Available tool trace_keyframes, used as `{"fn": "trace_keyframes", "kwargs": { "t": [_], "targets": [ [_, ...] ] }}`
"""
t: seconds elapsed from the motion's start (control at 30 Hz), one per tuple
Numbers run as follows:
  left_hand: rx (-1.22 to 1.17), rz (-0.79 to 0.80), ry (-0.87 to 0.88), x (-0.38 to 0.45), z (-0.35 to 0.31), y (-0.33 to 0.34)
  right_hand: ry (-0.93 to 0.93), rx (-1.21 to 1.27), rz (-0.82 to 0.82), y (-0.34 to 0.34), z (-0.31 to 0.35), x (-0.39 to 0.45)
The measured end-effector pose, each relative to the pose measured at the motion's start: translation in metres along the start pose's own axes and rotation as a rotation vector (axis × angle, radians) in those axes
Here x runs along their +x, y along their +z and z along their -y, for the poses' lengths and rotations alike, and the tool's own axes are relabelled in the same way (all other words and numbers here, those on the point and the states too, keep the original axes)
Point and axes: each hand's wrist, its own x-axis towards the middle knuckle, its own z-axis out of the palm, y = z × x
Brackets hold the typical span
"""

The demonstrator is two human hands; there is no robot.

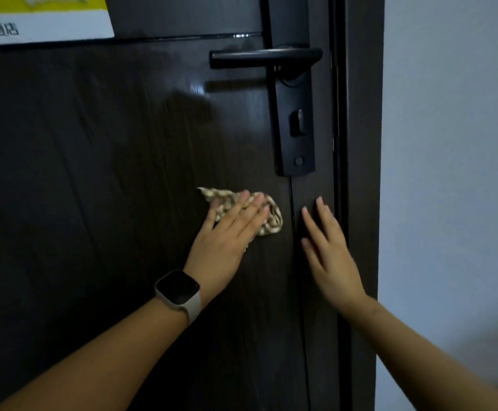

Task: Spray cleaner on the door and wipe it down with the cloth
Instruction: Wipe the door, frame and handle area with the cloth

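Dark door [108, 173] ×1 | cloth [267, 216] ×1, flat under left hand [227, 241] | right hand [327, 250] flat, grip spread

The yellow-and-white sign [43, 22] on the door [93, 143] reads "酒店"; its other characters are cut off.

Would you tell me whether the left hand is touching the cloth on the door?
Touching. The head view shows the left hand lying flat with straight fingers over the cloth, pressing it against the door.
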Motion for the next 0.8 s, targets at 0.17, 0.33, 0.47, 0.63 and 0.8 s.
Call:
{"fn": "trace_keyframes", "kwargs": {
  "t": [0.17,0.33,0.47,0.63,0.8],
  "targets": [
    [-0.023,0.036,0.089,-0.014,0.004,-0.002,0.030,-0.132,0.069,0.020,-0.010,-0.017],
    [-0.056,-0.014,-0.043,0.010,0.027,-0.022,0.068,-0.139,0.041,0.024,-0.008,-0.019],
    [-0.072,-0.012,-0.039,-0.024,0.017,-0.005,0.112,-0.101,0.028,0.030,0.000,-0.026],
    [-0.100,0.057,0.020,-0.114,-0.019,0.027,0.131,-0.096,0.055,0.051,0.027,-0.052],
    [-0.162,0.133,-0.087,-0.177,-0.057,0.046,0.155,-0.024,0.033,0.091,0.036,-0.090]
  ]
}}
